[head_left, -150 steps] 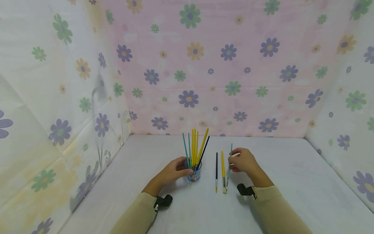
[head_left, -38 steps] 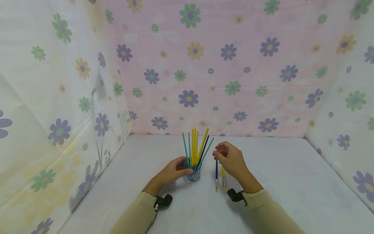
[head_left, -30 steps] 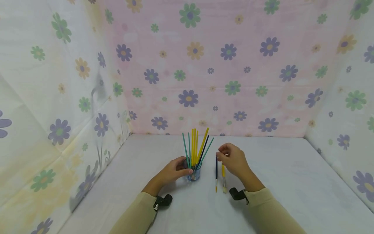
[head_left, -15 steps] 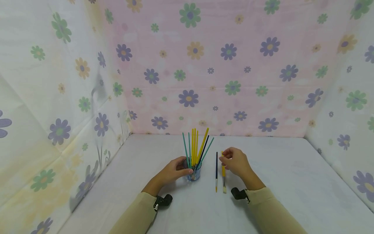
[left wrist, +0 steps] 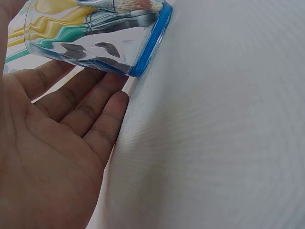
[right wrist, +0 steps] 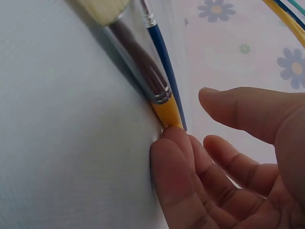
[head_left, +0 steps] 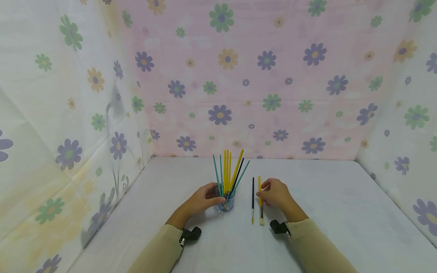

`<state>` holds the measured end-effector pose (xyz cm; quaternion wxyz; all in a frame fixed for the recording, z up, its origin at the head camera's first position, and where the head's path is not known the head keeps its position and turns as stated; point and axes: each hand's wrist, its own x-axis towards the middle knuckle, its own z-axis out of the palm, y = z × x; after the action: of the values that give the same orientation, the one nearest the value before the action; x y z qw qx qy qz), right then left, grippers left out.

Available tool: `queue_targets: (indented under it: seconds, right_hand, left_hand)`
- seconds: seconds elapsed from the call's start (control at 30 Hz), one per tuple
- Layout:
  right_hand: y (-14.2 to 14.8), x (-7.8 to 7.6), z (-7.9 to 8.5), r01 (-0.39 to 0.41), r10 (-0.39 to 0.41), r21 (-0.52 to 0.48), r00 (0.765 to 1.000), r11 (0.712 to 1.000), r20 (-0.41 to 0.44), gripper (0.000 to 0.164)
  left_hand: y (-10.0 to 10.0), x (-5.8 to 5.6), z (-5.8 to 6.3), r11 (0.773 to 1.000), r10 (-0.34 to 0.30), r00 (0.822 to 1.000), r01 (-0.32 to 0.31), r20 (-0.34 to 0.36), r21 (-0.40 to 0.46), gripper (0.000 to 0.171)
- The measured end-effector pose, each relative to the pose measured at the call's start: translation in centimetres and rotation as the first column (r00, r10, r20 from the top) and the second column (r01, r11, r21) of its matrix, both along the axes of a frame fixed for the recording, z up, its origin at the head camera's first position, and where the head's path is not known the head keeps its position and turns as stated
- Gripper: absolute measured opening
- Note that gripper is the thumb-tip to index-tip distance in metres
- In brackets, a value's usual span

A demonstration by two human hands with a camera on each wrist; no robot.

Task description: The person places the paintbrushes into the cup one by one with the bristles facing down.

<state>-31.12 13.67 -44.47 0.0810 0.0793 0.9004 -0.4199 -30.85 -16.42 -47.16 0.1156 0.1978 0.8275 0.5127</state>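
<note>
My left hand (head_left: 201, 200) holds a clear glass (head_left: 230, 206), its thumb across the near side and its fingers at the far side. In the left wrist view the glass shows a thick blue base (left wrist: 155, 43). Several paintbrushes (head_left: 227, 170) with yellow, teal and dark handles stand in it, bristles down. To its right lie two brushes: a thin dark blue paintbrush (head_left: 253, 193) and a wider yellow paintbrush (head_left: 261, 221) with pale bristles. My right hand (head_left: 277, 195) is at the yellow handle; the right wrist view shows fingertips against it and the thumb (right wrist: 228, 105) spread away.
A white-covered table (head_left: 324, 208) lies under everything. Flower-patterned cloth walls (head_left: 222, 76) enclose it at the back and both sides. A small black wrist camera (head_left: 192, 234) sits on the left sleeve, another black camera (head_left: 279, 227) on the right.
The teal paintbrush that my right hand held has gone into the glass. My right hand came back, passed by the dark blue brush and lowered onto the yellow one. The left hand stayed put.
</note>
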Motion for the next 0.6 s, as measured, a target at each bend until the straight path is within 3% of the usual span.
queue_targets:
  seconds: [0.23,0.6]
  right_hand:
    - [-0.04,0.09,-0.27,0.002,-0.003,0.036,0.999,0.999,0.032,0.039]
    - [0.01,0.07,-0.88,-0.012,0.011,0.109,1.000,0.994,0.009,0.036]
  left_hand:
    - [-0.02,0.13,0.13,1.000,0.003,1.000,-0.003,0.005,-0.005,0.067]
    - [-0.02,0.02,0.04,1.000,0.013,1.000,-0.013,0.005,-0.016,0.066]
